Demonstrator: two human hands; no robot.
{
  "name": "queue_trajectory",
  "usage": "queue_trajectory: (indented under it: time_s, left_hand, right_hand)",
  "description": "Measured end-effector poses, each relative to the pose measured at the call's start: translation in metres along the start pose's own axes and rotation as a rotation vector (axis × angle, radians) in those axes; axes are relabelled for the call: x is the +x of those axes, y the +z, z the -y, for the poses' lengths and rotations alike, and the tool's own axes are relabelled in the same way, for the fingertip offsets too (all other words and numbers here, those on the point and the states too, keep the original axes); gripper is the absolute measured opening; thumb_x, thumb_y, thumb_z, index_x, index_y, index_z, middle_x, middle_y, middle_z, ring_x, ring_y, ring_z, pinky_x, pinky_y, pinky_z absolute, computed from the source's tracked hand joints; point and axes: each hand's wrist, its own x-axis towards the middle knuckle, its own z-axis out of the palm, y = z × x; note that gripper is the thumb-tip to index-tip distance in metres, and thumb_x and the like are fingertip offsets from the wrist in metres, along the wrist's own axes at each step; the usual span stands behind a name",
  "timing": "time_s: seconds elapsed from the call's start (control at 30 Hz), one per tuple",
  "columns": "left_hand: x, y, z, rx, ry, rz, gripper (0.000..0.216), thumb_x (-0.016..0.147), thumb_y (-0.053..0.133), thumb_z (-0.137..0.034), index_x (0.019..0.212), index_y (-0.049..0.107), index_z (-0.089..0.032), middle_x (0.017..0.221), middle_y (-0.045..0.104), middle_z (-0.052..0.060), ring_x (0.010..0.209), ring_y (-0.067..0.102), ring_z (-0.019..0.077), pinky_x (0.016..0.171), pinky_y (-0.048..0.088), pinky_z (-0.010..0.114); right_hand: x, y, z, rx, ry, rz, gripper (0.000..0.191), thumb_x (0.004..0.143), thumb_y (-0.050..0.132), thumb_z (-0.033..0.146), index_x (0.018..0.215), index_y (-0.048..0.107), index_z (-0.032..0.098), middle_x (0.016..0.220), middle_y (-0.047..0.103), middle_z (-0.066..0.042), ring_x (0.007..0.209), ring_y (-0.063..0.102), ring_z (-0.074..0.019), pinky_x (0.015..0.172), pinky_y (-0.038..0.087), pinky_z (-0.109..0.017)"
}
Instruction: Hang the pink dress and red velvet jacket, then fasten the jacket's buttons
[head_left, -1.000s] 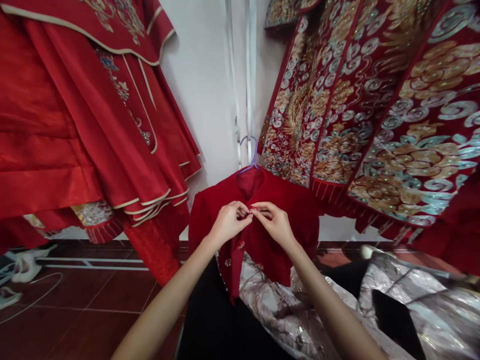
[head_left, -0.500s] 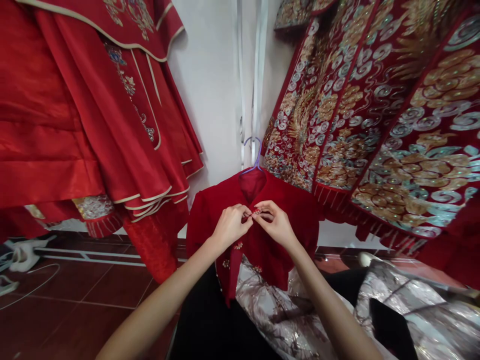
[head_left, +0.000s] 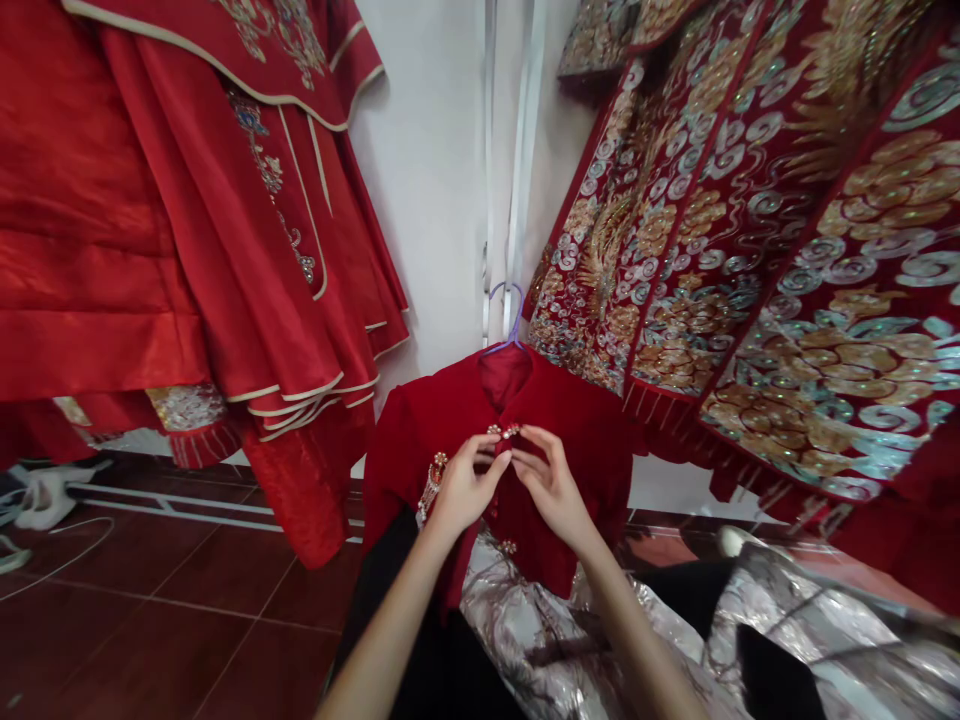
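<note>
A dark red jacket (head_left: 577, 430) hangs in front of me on a purple hanger (head_left: 514, 320). At its upper front, just below the collar, a beaded ornamental clasp (head_left: 506, 432) spans the opening. My left hand (head_left: 466, 488) is closed on the jacket's front edge just under the clasp, thumb and fingers pinched. Opposite it, my right hand (head_left: 553, 488) pinches the other edge, its fingertips close to the clasp's right end. The fingers partly hide the cloth between them. Lower down the front sits another beaded ornament (head_left: 508, 547), and beaded trim (head_left: 433, 480) shows beside my left hand.
Red garments with pale piping (head_left: 300, 300) hang at left. Embroidered red and gold garments (head_left: 697, 250) hang at right. Metal poles (head_left: 517, 200) stand at the wall. Shiny pale patterned fabric (head_left: 540, 630) lies below the jacket, with a black flat object (head_left: 776, 670) at right.
My hands have moved slightly down from the clasp, which now shows above the fingertips. My left hand has turned more upright. Beaded trim at the jacket's left has come into view.
</note>
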Motion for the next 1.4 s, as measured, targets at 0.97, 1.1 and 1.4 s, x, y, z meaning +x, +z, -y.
queue_trajectory:
  time_s: [0.97, 1.1, 1.4]
  left_hand:
    - [-0.008, -0.010, 0.000, 0.279, -0.090, 0.419, 0.045, 0.085, 0.050, -0.036, 0.126, 0.054, -0.019, 0.111, 0.067, 0.010, 0.092, 0.065, 0.0202, 0.082, 0.049, 0.030]
    - [-0.025, -0.031, 0.006, 0.252, -0.237, 0.127, 0.023, 0.083, 0.052, -0.032, 0.096, 0.065, -0.019, 0.084, 0.071, 0.004, 0.074, 0.066, 0.0162, 0.071, 0.049, 0.027]
    - [-0.022, -0.057, 0.032, 0.317, -0.298, -0.137, 0.025, 0.076, 0.061, -0.031, 0.097, 0.056, -0.020, 0.094, 0.069, 0.003, 0.071, 0.065, 0.0141, 0.069, 0.049, 0.028]
  right_hand:
    - [-0.022, -0.027, 0.066, 0.107, 0.349, 0.382, 0.038, 0.070, 0.077, 0.028, 0.088, 0.045, 0.022, 0.083, 0.046, 0.004, 0.070, 0.046, -0.0078, 0.066, 0.043, -0.020]
    - [-0.022, -0.012, 0.065, 0.135, 0.409, 0.379, 0.039, 0.067, 0.080, 0.026, 0.087, 0.047, 0.021, 0.081, 0.047, 0.005, 0.069, 0.046, -0.0072, 0.064, 0.041, -0.019]
    - [-0.023, 0.008, 0.057, 0.167, 0.362, 0.455, 0.038, 0.067, 0.080, 0.026, 0.088, 0.048, 0.021, 0.082, 0.050, 0.004, 0.072, 0.048, -0.0086, 0.067, 0.042, -0.021]
